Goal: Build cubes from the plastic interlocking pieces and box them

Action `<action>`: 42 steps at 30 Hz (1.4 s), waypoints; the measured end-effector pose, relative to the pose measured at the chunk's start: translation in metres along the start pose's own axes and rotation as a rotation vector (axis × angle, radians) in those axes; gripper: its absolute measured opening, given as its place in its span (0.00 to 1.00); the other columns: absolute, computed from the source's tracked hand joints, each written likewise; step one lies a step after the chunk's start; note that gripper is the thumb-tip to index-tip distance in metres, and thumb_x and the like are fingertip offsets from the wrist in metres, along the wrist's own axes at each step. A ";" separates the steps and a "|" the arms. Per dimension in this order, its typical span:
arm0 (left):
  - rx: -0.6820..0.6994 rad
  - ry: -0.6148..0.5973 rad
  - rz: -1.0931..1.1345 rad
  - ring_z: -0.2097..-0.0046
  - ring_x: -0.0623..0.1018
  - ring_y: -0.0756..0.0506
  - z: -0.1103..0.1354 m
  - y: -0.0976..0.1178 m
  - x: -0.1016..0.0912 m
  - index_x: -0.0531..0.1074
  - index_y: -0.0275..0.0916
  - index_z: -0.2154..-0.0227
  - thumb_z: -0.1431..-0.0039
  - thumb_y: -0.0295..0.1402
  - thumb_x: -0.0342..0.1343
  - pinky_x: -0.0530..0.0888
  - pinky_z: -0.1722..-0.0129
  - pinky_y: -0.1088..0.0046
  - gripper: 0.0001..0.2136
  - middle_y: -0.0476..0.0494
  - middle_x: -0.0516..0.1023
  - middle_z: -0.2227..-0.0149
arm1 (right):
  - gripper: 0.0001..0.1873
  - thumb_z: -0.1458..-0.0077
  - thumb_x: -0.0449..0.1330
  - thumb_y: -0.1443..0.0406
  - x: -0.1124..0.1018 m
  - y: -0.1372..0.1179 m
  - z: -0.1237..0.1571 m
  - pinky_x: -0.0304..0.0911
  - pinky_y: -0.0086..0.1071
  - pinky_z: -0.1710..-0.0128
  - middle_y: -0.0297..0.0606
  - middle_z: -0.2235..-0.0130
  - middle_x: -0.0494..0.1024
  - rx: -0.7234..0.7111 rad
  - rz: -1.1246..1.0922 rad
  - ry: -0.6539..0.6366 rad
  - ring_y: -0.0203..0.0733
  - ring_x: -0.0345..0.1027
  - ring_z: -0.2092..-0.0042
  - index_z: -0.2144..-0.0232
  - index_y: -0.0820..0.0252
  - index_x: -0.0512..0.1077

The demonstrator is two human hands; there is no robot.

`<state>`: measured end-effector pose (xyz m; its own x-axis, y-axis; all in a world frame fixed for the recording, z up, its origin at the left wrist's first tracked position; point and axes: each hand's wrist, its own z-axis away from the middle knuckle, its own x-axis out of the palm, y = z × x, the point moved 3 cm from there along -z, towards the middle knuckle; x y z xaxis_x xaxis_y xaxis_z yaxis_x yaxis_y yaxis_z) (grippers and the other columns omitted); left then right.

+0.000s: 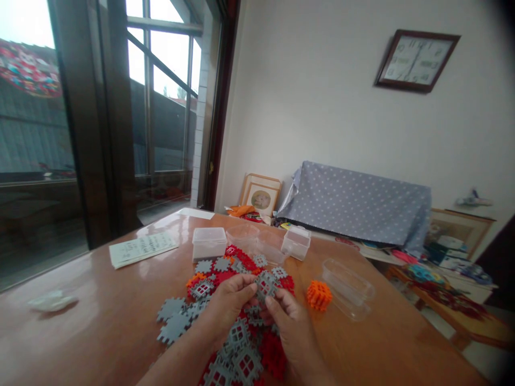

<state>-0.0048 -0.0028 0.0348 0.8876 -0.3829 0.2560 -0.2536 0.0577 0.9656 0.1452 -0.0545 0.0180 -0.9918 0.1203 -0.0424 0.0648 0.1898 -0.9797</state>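
Observation:
A heap of grey, red and orange interlocking square tiles (225,271) lies on the brown wooden table (120,321). My left hand (225,311) and my right hand (292,327) are over the heap, fingers pinched together on a grey tile piece (265,287) held between them. More grey tiles (174,319) lie loose to the left of my left forearm. An assembled orange cube (319,295) stands just right of my right hand.
Clear plastic boxes stand behind the heap: one (208,242) at the left, one (296,242) at the right, a long one (348,287) beside the cube. A printed sheet (142,248) lies at the left. A crumpled white wrapper (50,301) sits near the table's left edge.

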 end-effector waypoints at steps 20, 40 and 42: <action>-0.095 -0.021 0.231 0.60 0.80 0.44 -0.003 -0.007 0.002 0.74 0.36 0.51 0.46 0.33 0.63 0.73 0.57 0.68 0.18 0.39 0.82 0.58 | 0.31 0.48 0.61 0.66 -0.018 0.006 -0.003 0.73 0.40 0.57 0.40 0.50 0.77 -0.184 0.514 0.095 0.45 0.75 0.58 0.41 0.50 0.67; -0.177 -0.095 0.082 0.60 0.80 0.44 0.004 -0.014 0.020 0.70 0.36 0.49 0.49 0.39 0.65 0.73 0.59 0.68 0.25 0.38 0.81 0.57 | 0.26 0.53 0.66 0.64 -0.053 -0.022 0.004 0.69 0.36 0.58 0.39 0.54 0.75 -0.184 0.651 -0.035 0.44 0.71 0.57 0.49 0.52 0.73; -0.178 -0.097 0.101 0.55 0.80 0.43 0.005 -0.011 0.019 0.69 0.37 0.48 0.47 0.39 0.65 0.73 0.54 0.65 0.25 0.35 0.79 0.51 | 0.26 0.52 0.67 0.61 -0.071 -0.022 0.002 0.68 0.35 0.61 0.38 0.58 0.76 -0.133 0.647 0.008 0.43 0.71 0.61 0.49 0.55 0.73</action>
<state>0.0131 -0.0149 0.0289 0.8181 -0.4530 0.3543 -0.2596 0.2589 0.9304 0.2137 -0.0693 0.0424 -0.7475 0.2573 -0.6124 0.6609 0.1953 -0.7246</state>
